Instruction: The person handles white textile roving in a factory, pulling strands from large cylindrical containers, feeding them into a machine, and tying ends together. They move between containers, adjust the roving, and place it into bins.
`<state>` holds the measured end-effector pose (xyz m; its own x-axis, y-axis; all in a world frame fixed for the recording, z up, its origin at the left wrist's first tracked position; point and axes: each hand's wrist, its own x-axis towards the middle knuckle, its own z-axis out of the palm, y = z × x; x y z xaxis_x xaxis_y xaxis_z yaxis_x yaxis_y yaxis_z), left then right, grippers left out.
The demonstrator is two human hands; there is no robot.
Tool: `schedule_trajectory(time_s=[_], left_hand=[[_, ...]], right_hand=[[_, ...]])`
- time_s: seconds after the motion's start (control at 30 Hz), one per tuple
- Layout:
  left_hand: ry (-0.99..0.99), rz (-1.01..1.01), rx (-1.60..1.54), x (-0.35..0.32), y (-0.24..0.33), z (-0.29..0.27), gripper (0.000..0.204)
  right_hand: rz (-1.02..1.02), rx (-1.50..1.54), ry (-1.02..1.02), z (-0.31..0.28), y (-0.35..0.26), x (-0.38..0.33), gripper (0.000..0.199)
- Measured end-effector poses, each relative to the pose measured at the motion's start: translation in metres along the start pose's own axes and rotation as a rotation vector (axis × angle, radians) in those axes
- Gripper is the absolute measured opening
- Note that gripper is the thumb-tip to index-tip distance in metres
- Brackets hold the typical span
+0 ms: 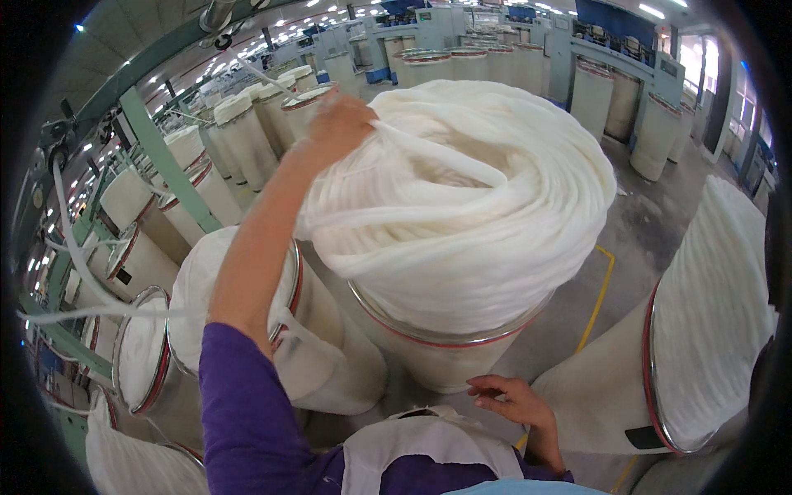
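A tall cream can [437, 363] with a metal and red rim stands in front of me, heaped high with coiled white fibre sliver [544, 198]. Over the far left side of the heap, my left hand [342, 128] is closed around a loose strand of sliver [445, 155]. That strand runs from the fist across the hollow in the middle of the coil. Low at the near side of the can, close to my apron, my right hand [516, 403] hangs with its fingers loosely stretched and nothing in them.
Another full can [594, 371] leans into view at the right. More cans crowd the left, one with sliver draped down its side [309, 355]. A green post [165, 157] and machine frame rise at the left. Yellow lines [598, 297] mark the grey floor.
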<state>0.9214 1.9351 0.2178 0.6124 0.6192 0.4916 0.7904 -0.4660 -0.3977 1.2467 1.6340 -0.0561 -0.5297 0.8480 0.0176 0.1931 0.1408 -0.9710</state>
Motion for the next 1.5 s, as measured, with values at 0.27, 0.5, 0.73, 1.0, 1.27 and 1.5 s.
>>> schedule_trajectory(time_s=[0.27, 0.5, 0.73, 1.0, 1.27, 1.5], left_hand=[[0.732, -0.706, -0.065, -0.28, -0.03, -0.128, 0.031], [1.398, -1.439, -1.065, -0.534, 0.18, -0.075, 0.031], [1.021, -2.529, -1.222, -0.738, 0.397, 0.044, 0.034], [0.456, -2.431, -1.22, -0.775, 0.416, 0.074, 0.04], [-0.175, -1.639, -1.142, -0.592, 0.26, 0.058, 0.022], [-0.404, -0.7, -1.224, -0.406, 0.181, 0.034, 0.029]], right_hand=[[-0.063, -0.096, -0.332, 0.026, -0.014, 0.07, 0.044], [-0.066, 0.095, -0.381, 0.08, -0.018, 0.145, 0.068], [-0.09, 0.447, -0.328, 0.109, -0.028, 0.193, 0.108], [-0.34, 0.351, 0.087, 0.142, -0.081, 0.275, 0.102], [-0.085, 0.472, -0.31, 0.166, -0.06, 0.275, 0.067], [0.082, 0.339, -0.409, 0.199, 0.013, 0.199, 0.07]])
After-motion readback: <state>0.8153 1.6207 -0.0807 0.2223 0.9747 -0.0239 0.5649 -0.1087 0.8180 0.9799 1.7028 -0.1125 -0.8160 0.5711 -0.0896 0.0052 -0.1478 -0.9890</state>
